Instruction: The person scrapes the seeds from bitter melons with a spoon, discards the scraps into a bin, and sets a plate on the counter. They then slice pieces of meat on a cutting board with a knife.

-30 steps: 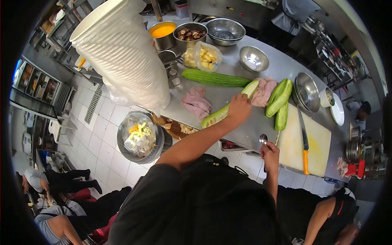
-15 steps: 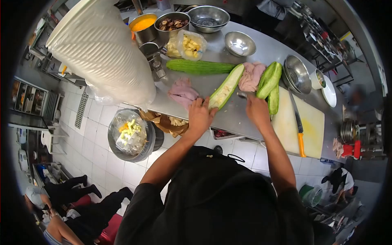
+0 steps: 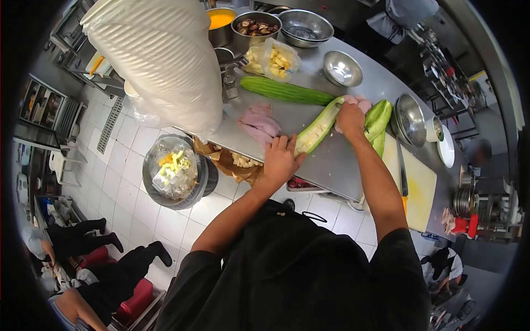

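Observation:
A halved gourd lies cut side up on the steel counter. My left hand grips its near end at the counter's edge. My right hand is closed on a spoon at the gourd's far end; the spoon is almost hidden by the fingers. A whole green gourd lies behind it, and more gourd halves sit just right of my right hand. Pink raw meat pieces rest left of the halved gourd.
A white cutting board with an orange-handled knife is at right. Steel bowls and a bag of cut yellow pieces stand behind. A lined bin sits on the floor below the counter. A tall white ribbed stack rises at left. People sit bottom left.
My right hand came up from below the counter with the spoon and moved to the gourd's far end. My left hand slid from the gourd's far part to its near end.

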The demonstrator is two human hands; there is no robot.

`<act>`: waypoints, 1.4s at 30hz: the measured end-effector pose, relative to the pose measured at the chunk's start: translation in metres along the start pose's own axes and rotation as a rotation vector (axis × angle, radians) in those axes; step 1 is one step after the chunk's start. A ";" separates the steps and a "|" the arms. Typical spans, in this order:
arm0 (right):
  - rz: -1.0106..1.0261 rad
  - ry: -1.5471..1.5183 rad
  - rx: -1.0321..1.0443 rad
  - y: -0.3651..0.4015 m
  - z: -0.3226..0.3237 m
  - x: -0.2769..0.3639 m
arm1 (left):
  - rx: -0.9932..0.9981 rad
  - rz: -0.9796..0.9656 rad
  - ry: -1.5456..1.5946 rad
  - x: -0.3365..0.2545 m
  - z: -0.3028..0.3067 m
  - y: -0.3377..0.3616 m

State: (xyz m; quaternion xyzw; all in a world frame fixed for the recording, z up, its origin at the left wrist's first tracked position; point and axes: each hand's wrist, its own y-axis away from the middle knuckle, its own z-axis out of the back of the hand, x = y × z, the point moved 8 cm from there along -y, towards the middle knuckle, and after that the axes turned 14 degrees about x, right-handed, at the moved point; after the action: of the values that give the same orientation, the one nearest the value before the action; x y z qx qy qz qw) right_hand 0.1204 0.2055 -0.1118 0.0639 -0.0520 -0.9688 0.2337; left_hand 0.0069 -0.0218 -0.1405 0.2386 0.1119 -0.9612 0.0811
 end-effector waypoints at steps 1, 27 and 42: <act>-0.009 0.019 0.032 0.000 -0.003 0.002 | -0.006 -0.002 0.001 -0.001 0.001 0.001; -0.006 -0.093 0.184 0.092 -0.016 0.054 | -0.002 -0.028 -0.008 -0.003 -0.001 0.000; -0.086 -0.024 0.160 0.002 -0.008 -0.009 | -0.064 0.009 -0.008 -0.008 -0.003 -0.011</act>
State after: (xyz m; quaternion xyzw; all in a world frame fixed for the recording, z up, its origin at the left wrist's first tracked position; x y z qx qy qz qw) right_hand 0.1306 0.2077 -0.1184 0.0731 -0.1290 -0.9714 0.1853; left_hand 0.0127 -0.0092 -0.1378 0.2325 0.1413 -0.9577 0.0936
